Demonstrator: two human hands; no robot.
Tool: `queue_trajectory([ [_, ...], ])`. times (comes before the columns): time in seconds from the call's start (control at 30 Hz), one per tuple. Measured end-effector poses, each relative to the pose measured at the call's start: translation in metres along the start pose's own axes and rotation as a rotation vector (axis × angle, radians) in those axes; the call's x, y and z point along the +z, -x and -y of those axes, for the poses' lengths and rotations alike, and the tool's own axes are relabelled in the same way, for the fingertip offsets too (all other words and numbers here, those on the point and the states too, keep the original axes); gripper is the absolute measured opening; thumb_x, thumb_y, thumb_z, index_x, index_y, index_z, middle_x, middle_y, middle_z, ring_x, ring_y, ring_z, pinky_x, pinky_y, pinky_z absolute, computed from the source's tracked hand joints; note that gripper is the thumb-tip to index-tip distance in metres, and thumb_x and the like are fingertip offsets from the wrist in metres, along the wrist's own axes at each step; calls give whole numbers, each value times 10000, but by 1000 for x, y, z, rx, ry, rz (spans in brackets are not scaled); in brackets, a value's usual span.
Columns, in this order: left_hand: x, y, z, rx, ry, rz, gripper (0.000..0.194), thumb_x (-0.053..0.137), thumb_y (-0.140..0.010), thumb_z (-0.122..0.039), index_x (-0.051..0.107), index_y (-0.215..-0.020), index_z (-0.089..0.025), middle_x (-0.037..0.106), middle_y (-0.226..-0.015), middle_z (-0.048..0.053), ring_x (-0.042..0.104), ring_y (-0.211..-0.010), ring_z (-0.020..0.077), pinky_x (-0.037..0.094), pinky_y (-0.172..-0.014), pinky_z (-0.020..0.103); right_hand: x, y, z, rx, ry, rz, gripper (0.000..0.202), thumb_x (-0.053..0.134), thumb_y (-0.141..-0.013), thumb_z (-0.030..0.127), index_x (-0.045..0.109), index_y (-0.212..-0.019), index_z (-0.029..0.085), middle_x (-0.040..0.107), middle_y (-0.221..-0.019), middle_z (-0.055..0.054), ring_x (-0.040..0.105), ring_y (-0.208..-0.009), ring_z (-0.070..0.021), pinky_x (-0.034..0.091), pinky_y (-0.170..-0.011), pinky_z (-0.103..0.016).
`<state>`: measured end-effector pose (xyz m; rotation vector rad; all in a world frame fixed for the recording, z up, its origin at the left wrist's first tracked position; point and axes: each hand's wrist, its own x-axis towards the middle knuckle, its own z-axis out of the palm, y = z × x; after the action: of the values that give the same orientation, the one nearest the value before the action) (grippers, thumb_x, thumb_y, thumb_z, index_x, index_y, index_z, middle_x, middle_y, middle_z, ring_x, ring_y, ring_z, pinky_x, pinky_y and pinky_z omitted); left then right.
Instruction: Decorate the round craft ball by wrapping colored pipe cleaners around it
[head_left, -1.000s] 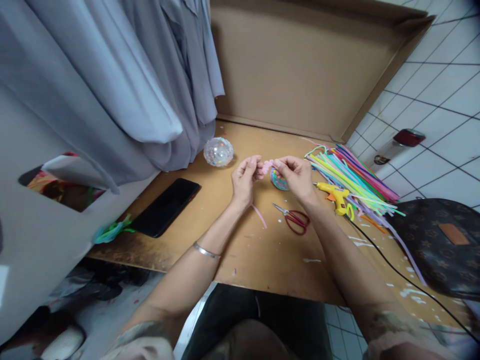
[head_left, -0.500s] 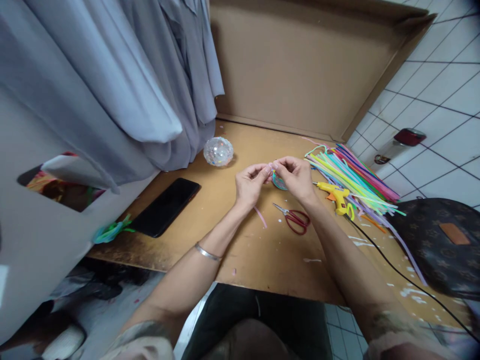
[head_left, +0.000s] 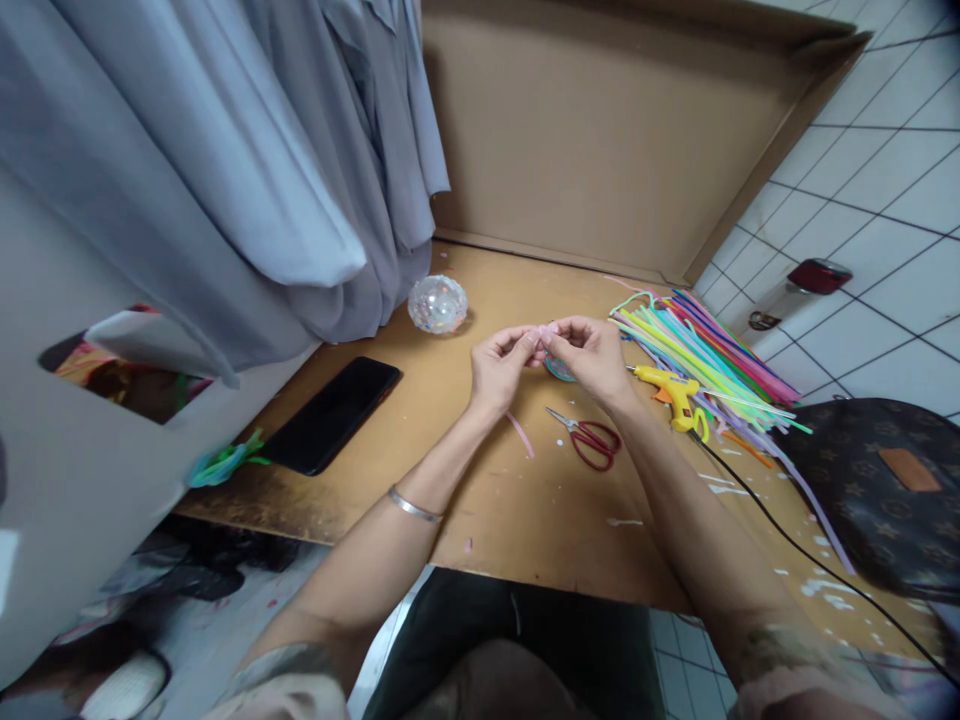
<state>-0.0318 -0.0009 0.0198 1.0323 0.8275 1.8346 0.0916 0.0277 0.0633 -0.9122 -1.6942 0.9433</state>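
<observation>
Both hands meet over the middle of the table, fingertips almost touching. My left hand [head_left: 501,370] is closed in a pinch on a small pink piece of pipe cleaner [head_left: 544,334]. Thumb and forefinger of my right hand [head_left: 591,355] pinch the same piece from the other side. Behind the right fingers a round teal thing [head_left: 558,368] shows only in part. A thin pink strip [head_left: 519,436] is visible below my left wrist; whether it joins the held piece is hidden. Red-handled scissors [head_left: 591,440] lie partly spread just below my right hand.
Right of the hands are a pile of coloured pipe cleaners [head_left: 705,350], a yellow glue gun [head_left: 675,395] with a black cord, and a dark bag [head_left: 877,490]. Leftward sit a clear ball [head_left: 438,304], a black phone [head_left: 336,414] and a green-blue bundle [head_left: 223,460]. Cardboard [head_left: 600,130] stands behind.
My fingertips have shifted slightly around the pink piece, and more of it shows between them. Both arms and the things on the table have stayed in place.
</observation>
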Motion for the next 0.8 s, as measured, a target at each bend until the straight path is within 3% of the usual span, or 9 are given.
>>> queue_trajectory([
  [0.47,1,2,-7,55,-63,0,291,786,-726,-418,706,-692,-141,635,-586,-6,550,-533,70,480,-558,211,6,6,4,-49,94,-33,244,683,-722,407,614,-653,183,639,-603,0,555,-542,-106,448,-554,-249],
  [0.8,2,4,0,50,-91,9,322,781,-721,-467,740,-740,-148,666,-634,10,560,-567,88,484,-586,229,-2,1,0,-26,120,9,246,699,-693,413,631,-663,178,636,-616,1,548,-564,-111,434,-565,-251],
])
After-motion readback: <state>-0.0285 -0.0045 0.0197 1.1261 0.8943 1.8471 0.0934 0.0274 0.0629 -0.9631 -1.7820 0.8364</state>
